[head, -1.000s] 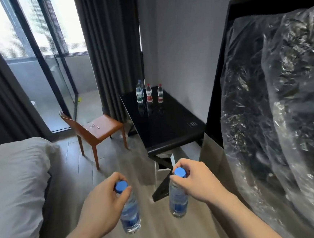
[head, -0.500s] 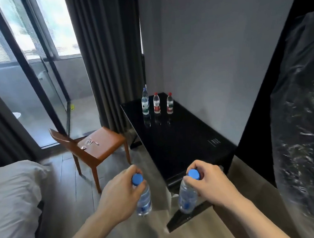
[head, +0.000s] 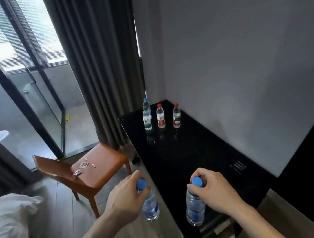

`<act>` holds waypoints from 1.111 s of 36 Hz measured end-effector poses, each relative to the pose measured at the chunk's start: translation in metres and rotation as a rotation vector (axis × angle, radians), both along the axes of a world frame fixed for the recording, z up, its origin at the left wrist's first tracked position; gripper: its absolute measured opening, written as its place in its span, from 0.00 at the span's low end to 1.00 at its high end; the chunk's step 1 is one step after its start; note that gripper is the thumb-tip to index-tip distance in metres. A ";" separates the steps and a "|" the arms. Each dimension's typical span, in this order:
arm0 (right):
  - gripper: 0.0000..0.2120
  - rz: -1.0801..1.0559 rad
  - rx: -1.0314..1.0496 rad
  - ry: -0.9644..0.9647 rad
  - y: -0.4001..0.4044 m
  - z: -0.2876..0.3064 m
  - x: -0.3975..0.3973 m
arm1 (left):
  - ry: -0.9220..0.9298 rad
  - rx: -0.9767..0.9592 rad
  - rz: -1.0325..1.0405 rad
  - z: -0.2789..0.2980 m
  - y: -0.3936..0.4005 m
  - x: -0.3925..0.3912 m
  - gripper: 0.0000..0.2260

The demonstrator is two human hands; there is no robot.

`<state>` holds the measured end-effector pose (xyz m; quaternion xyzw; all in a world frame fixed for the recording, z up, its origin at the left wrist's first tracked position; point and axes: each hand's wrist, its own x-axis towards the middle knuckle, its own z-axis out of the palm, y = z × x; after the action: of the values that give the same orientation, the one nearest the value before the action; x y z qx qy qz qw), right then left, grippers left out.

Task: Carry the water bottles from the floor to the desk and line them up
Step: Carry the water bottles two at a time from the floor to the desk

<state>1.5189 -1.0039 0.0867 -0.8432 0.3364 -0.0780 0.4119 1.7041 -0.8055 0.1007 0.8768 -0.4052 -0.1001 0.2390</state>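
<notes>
Left hand (head: 126, 198) and right hand (head: 214, 187) each gripped a blue-capped bottle by the neck, fingers curled round just under the cap, knuckles up, forearms reaching forward from the bottom edge of the head view. Held that way, each bottle hung upright below its hand, probably so it could be set straight down on its base. Largest item noted: the black desk (head: 189, 159), glossy, pushed into the corner against the grey wall (head: 241, 56), with dark curtains (head: 95, 67) at its far end. Beside the desk stood an orange chair (head: 100, 172) with a few small bits on its seat, too small to identify. White bedding (head: 8, 220) showed at lower left. Already on the desk, at the far end: a row of bottles, a green-labelled bottle (head: 147, 119), with a blue cap showing just behind it, then two red-capped bottles (head: 160, 116) and (head: 176, 116), upright, spaced apart, not touching. The left-hand bottle (head: 150, 207) hung over the floor just beside the desk's near edge; the right-hand bottle (head: 195, 208) hung over the near end of the desk, well apart from the row. Judgement: carry step in progress, placement not yet done; the row likely needs extending toward the near side.
</notes>
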 end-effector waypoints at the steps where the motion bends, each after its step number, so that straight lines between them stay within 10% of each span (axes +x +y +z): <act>1: 0.08 -0.001 0.004 0.008 -0.010 -0.002 0.009 | 0.016 0.009 -0.004 -0.002 -0.010 0.011 0.08; 40: 0.06 -0.452 0.088 0.276 -0.265 -0.104 0.372 | 0.043 0.230 -0.547 -0.134 -0.400 0.407 0.06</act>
<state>1.8904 -1.2687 -0.0168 -0.7306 0.5722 -0.0377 0.3706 2.1113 -1.2058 -0.0334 0.7540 -0.6073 -0.2244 0.1108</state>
